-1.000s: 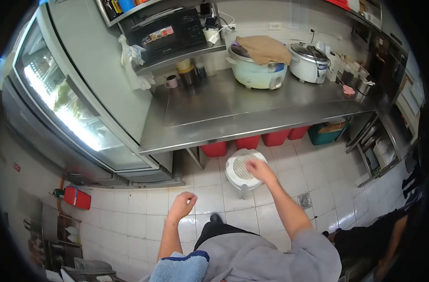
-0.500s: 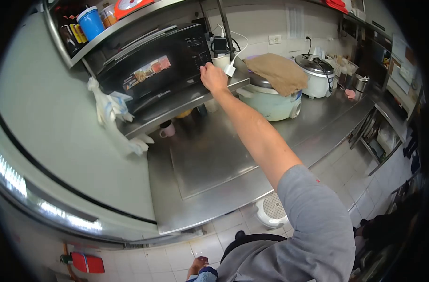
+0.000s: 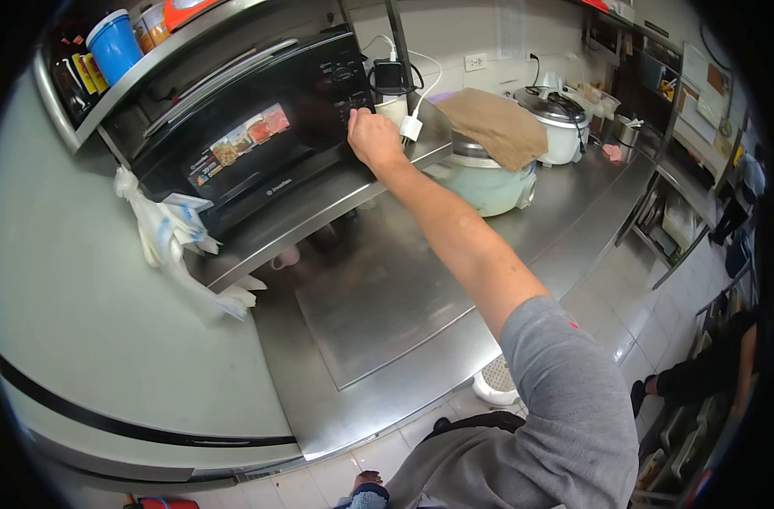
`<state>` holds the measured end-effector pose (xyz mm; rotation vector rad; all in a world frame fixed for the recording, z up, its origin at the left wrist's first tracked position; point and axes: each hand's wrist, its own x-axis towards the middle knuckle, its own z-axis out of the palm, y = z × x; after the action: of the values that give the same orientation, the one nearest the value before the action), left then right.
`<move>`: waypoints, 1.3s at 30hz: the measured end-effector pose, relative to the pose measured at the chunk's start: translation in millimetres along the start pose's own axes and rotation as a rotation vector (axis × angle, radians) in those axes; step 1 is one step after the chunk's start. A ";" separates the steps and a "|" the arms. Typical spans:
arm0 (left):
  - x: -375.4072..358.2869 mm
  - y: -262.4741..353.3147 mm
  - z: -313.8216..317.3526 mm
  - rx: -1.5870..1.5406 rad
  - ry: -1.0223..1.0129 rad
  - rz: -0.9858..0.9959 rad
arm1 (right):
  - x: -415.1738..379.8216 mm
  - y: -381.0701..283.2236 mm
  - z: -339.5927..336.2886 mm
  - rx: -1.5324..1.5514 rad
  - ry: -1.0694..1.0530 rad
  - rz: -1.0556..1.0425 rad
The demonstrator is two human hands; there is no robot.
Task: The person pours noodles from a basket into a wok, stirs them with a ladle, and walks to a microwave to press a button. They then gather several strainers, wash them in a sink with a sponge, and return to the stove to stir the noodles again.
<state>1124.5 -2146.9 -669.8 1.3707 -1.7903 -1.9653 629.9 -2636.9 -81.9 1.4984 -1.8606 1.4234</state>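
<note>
My right hand (image 3: 375, 138) is closed at the lower right of a black toaster oven (image 3: 255, 191), its fingers wrapped around a control knob (image 3: 354, 109) that they mostly cover. The oven sits on a steel shelf (image 3: 319, 212), door closed, with a food-picture sticker on its front. Close to my right wrist, a white charger plug (image 3: 411, 128) hangs by its cable. Far below, at the bottom edge, my left hand (image 3: 367, 480) shows only in part beside a bluish cloth (image 3: 370, 495); its fingers are too small to read.
Beneath the shelf is a steel counter (image 3: 378, 314) with a pink mug (image 3: 286, 257). A large pot under a brown cloth (image 3: 489, 127) and a rice cooker (image 3: 557, 127) stand to the right. White plastic bags (image 3: 162, 229) hang left. Another person's leg (image 3: 692, 373) is at far right.
The view has moved closer to the oven and tilted. My right hand stays at the oven's controls, its fingers slightly turned. Another person shows more at the right.
</note>
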 end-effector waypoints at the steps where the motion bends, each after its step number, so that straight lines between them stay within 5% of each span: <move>1: 2.4 -0.9 -5.2 -0.034 -0.004 0.039 | -0.4 -1.1 2.2 0.021 0.013 0.033; 3: 9.4 5.6 -11.8 -0.400 -0.013 -0.026 | 0.3 -5.9 4.5 0.069 0.040 0.092; 5: 10.8 17.1 -22.8 -1.145 -0.204 -0.233 | -0.4 -9.5 2.7 0.114 0.029 0.126; 8: 14.9 19.8 -13.1 -0.563 0.110 -0.282 | 0.9 -12.6 0.3 0.129 0.002 0.170; 10: 14.6 18.2 -7.4 -0.264 0.050 -0.173 | 3.1 -13.5 -0.8 0.145 -0.021 0.197; 16: 22.6 26.5 6.3 -0.140 -0.057 -0.392 | 11.1 -4.5 -8.5 0.214 -0.228 0.260; 19: 34.5 32.9 7.8 -0.116 -0.086 -0.446 | -33.5 -9.5 -74.7 0.438 -0.274 0.190; 22: 48.0 41.2 5.2 -0.091 -0.118 -0.473 | -160.7 -4.7 -160.9 0.669 -0.318 -0.072; 24: 62.0 45.6 2.6 -0.055 -0.147 -0.482 | -274.8 30.3 -201.2 0.766 -0.724 -0.032; 25: 72.4 48.2 5.3 -0.035 -0.178 -0.490 | -335.5 57.6 -220.6 0.683 -0.996 0.104; 28: 92.8 61.3 13.0 0.079 -0.267 -0.492 | -554.9 176.4 -304.9 0.248 -1.004 0.684; 30: 108.4 87.0 16.7 0.176 -0.352 -0.520 | -751.7 287.2 -408.1 -0.412 -1.073 0.914; 31: 119.0 103.0 22.6 0.228 -0.391 -0.532 | -830.2 309.0 -483.5 -0.635 -0.889 1.283; 32: 133.4 118.1 31.5 0.281 -0.426 -0.540 | -854.0 290.0 -545.4 -0.885 -0.251 1.866; 33: 149.9 132.2 41.5 0.335 -0.452 -0.538 | -866.8 257.1 -584.2 -1.075 0.698 1.870; 35: 178.4 169.1 71.2 0.457 -0.501 -0.521 | -986.5 280.0 -643.6 -1.257 0.733 2.023; 37: 198.4 193.9 116.8 0.584 -0.574 -0.509 | -1026.3 266.6 -681.3 -0.519 0.468 2.152; 38: 207.5 205.0 143.3 0.660 -0.612 -0.487 | -974.4 215.9 -695.9 -0.395 0.248 1.945; 39: 219.3 219.1 175.8 0.733 -0.660 -0.449 | -950.4 177.4 -695.0 -0.159 0.475 1.888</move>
<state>780.3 -2223.2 -617.9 1.5034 -2.9481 -2.2709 622.2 -1564.8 -599.8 -1.1844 -2.7224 1.6803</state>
